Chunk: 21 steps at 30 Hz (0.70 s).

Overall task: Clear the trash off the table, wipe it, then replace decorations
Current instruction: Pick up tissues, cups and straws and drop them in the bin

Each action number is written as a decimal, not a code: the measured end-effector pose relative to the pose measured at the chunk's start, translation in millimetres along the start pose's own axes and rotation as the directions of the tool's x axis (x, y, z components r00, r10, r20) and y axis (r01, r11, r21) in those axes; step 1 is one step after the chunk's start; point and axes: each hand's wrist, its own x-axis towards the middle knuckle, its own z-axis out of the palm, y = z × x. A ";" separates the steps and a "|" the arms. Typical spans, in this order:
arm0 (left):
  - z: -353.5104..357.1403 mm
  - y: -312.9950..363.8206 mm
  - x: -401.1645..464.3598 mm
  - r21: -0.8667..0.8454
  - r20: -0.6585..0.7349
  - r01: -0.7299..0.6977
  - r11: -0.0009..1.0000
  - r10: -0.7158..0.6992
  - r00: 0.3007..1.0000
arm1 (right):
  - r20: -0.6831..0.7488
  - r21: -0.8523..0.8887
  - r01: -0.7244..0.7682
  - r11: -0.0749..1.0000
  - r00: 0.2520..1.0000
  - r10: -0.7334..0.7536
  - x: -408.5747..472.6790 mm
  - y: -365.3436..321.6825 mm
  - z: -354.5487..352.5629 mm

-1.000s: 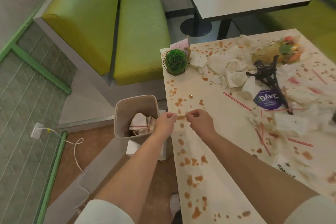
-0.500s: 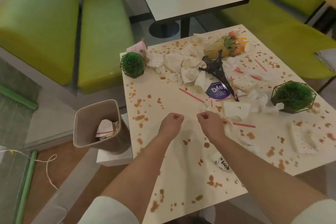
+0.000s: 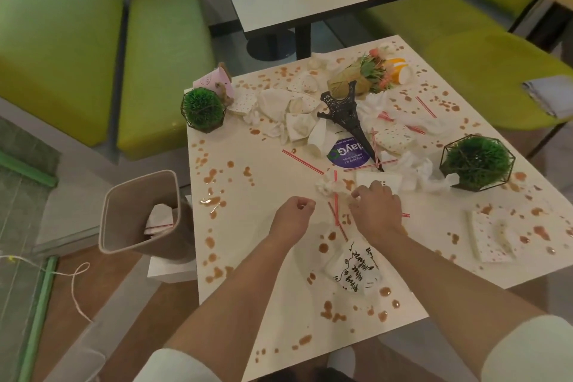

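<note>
- reaching over the spattered table (image 3: 269,183), the right hand (image 3: 376,211) lies knuckles-up on the red-striped straws (image 3: 336,211) and a crumpled napkin (image 3: 330,186); its fingers curl down, but whether they already pinch anything i cannot tell.
- the left hand (image 3: 293,215) hovers just beside it as a loose fist with nothing visible inside.
- to do this step well, i would gather straws and napkin together in one pinch, lift rather than drag through the brown spills, and carry them to the bin (image 3: 139,214) just off the table's left edge.
- the eiffel tower figure (image 3: 344,118) lies tipped among the trash, so it is best to work around it and the green ball plants (image 3: 203,108) for now.
- the right fingertips are hidden under the hand.
- a scribbled paper cup (image 3: 356,270) sits partly behind the right forearm, and the bin's contents show only partly.
</note>
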 end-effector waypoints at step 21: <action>28.0 43.0 -6.9 -0.436 0.309 0.059 0.898 0.088 0.947 | 0.115 0.926 -0.188 0.328 0.966 0.231 9.7 -8.0 -35.0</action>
